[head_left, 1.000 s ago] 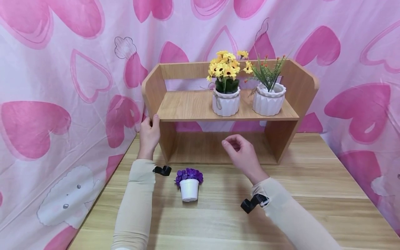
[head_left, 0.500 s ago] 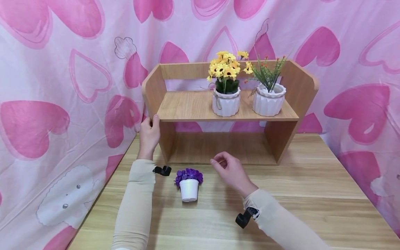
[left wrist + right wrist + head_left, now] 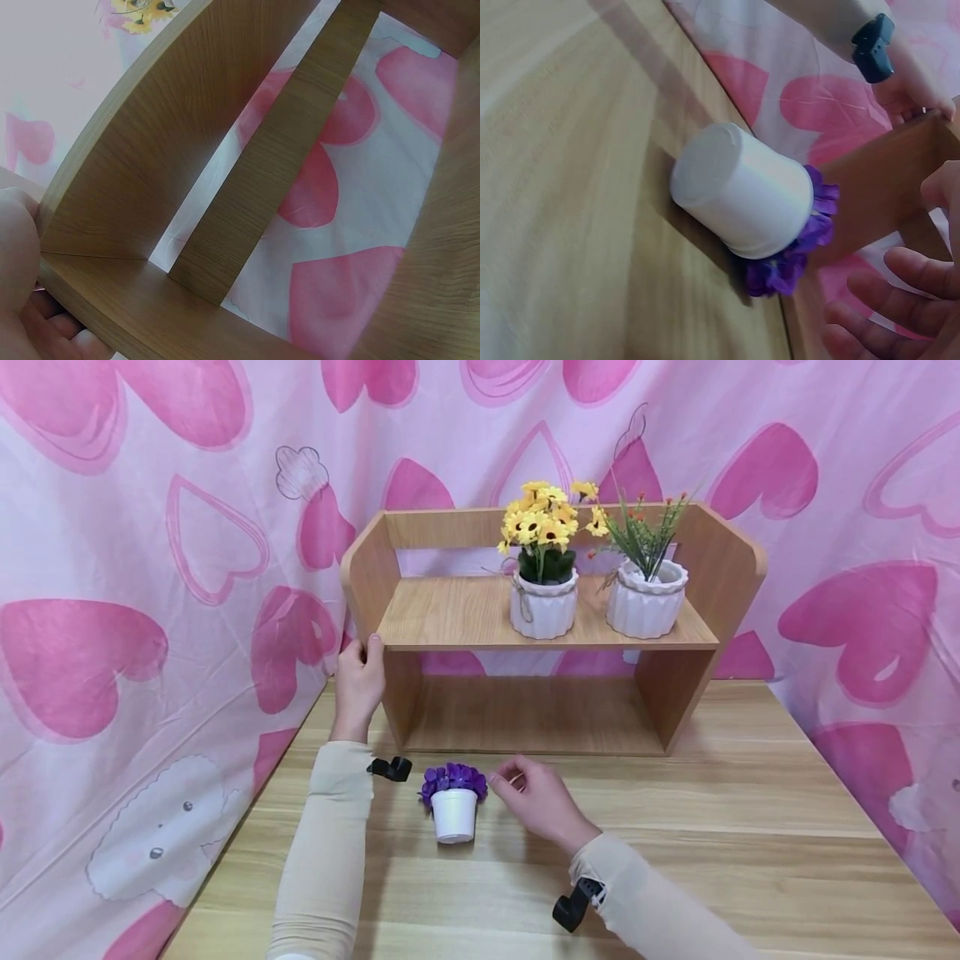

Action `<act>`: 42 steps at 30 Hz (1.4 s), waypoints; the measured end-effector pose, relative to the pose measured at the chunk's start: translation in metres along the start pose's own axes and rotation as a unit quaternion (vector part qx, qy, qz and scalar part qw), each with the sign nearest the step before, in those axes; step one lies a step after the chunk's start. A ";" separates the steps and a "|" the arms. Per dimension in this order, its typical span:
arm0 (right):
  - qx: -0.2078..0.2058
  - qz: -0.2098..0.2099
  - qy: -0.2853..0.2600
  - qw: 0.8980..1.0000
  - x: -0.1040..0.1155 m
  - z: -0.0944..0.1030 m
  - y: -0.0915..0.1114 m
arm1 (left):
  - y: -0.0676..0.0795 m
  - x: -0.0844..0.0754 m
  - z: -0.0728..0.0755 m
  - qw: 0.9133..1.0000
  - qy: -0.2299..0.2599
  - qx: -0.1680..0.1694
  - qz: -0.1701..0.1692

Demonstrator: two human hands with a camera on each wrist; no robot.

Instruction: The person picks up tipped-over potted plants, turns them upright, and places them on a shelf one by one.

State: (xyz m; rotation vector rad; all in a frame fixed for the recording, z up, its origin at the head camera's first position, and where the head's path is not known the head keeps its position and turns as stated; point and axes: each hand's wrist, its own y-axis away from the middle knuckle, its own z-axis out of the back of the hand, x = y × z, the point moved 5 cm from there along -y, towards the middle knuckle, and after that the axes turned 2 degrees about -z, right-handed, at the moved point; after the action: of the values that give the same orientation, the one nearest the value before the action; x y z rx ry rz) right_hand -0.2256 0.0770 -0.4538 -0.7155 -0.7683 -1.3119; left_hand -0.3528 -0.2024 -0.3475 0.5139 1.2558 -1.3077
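Observation:
My left hand [image 3: 359,687] grips the left side panel of a wooden shelf [image 3: 450,610], its thumb at the front edge of the upper board. In the left wrist view, fingers [image 3: 64,330] curl round the panel's outer side. A small white pot with purple flowers [image 3: 454,816] lies tipped on the table, its base toward me. Just right of those flowers hovers my right hand [image 3: 536,797], holding nothing, its fingers loosely bent. The right wrist view has the potted purple flowers [image 3: 742,187] apart from the spread fingers [image 3: 900,300].
On the upper board stand a white pot with yellow flowers [image 3: 543,606] and a white pot with grassy leaves and red buds [image 3: 647,602]. The wooden table [image 3: 712,827] extends below the shelf. A pink heart-patterned curtain [image 3: 150,527] hangs behind and at both sides.
My right hand has moved down and left, from before the lower shelf to beside the purple flowers. The left hand keeps its hold on the shelf, and the pots have stayed put.

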 end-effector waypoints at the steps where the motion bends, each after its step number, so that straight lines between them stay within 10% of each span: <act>1: 0.005 0.001 -0.001 1.000 0.000 -0.003 0.001 | 0.000 0.000 0.000 1.000 0.000 0.000 0.000; 42: 0.075 -0.080 0.116 0.987 -0.003 -0.069 -0.014 | -0.001 -0.001 0.001 1.000 0.012 0.003 0.015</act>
State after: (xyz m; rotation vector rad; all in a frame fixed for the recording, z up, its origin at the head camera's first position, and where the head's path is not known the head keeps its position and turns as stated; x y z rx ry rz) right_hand -0.2337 0.0208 -0.4948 -0.3777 -0.7374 -1.4367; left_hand -0.3526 -0.2031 -0.3459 0.5518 1.2593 -1.2843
